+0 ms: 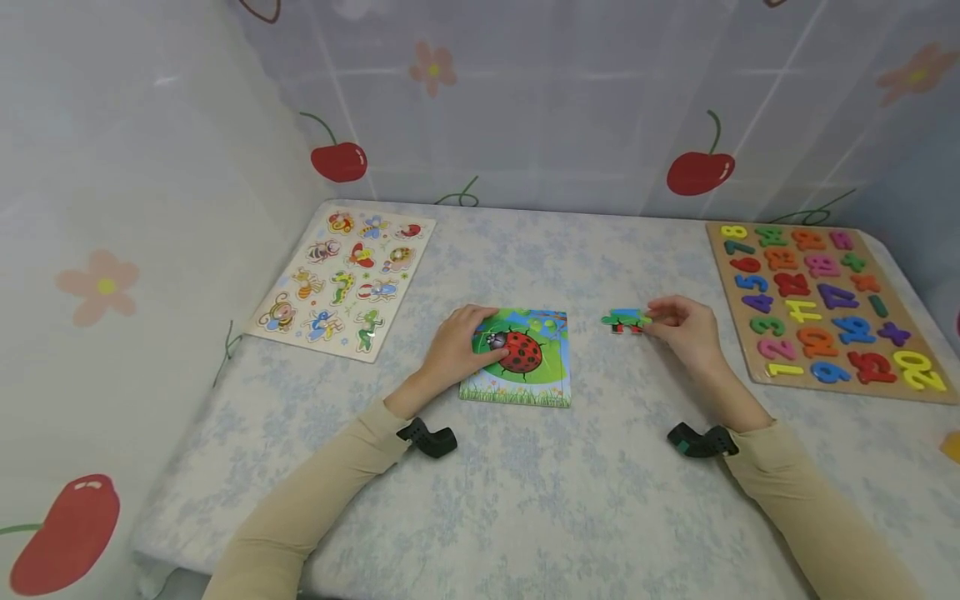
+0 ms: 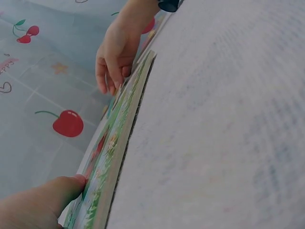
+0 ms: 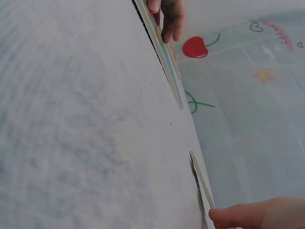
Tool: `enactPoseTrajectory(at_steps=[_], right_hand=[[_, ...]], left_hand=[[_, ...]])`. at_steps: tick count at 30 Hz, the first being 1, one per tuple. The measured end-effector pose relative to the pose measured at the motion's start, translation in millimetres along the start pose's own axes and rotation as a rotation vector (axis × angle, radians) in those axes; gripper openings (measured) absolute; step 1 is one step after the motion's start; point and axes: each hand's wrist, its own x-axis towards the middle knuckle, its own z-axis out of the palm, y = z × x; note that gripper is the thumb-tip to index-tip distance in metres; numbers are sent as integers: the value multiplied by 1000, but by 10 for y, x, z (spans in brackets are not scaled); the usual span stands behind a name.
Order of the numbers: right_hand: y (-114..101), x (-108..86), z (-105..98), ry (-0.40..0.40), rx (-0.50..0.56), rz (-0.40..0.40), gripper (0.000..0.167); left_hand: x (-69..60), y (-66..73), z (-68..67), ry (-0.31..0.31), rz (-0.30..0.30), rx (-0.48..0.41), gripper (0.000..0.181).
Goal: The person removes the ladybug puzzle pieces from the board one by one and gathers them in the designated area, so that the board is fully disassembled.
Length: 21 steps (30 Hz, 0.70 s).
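A square ladybug jigsaw puzzle (image 1: pixel 551 350) lies on the table in the middle of the head view. My left hand (image 1: pixel 457 346) holds it at its left side, thumb on the printed face and fingers at the far left edge. To the right, my right hand (image 1: pixel 686 329) pinches a small jigsaw piece (image 1: pixel 624 318), green and blue with red and black bits, by its right end. In the right wrist view this piece (image 3: pixel 202 181) shows edge-on, slightly raised over its shadow. A gap of table separates it from the puzzle.
An insect peg puzzle board (image 1: pixel 296 275) lies at the back left. A number board (image 1: pixel 757 333) with coloured digits lies at the right. The table (image 1: pixel 525 500) wears a pale floral cloth; a printed curtain (image 1: pixel 525 125) hangs behind it. A yellow object (image 1: pixel 951 447) shows at the right edge.
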Motion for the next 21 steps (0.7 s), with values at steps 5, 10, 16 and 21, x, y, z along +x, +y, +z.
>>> enactPoseTrajectory(at_steps=[5, 10, 16, 21], right_hand=[[40, 0, 1, -3, -18, -5, 26], [28, 7, -7, -4, -24, 8, 28], [-91, 18, 15, -56, 14, 14, 30], [-323, -9, 203, -149, 80, 5, 31]], left_hand=[[2, -3, 10, 6, -1, 1, 64], [5, 4, -13, -8, -5, -7, 65], [35, -84, -87, -61, 21, -82, 61], [94, -294, -194, -151, 82, -198, 61]])
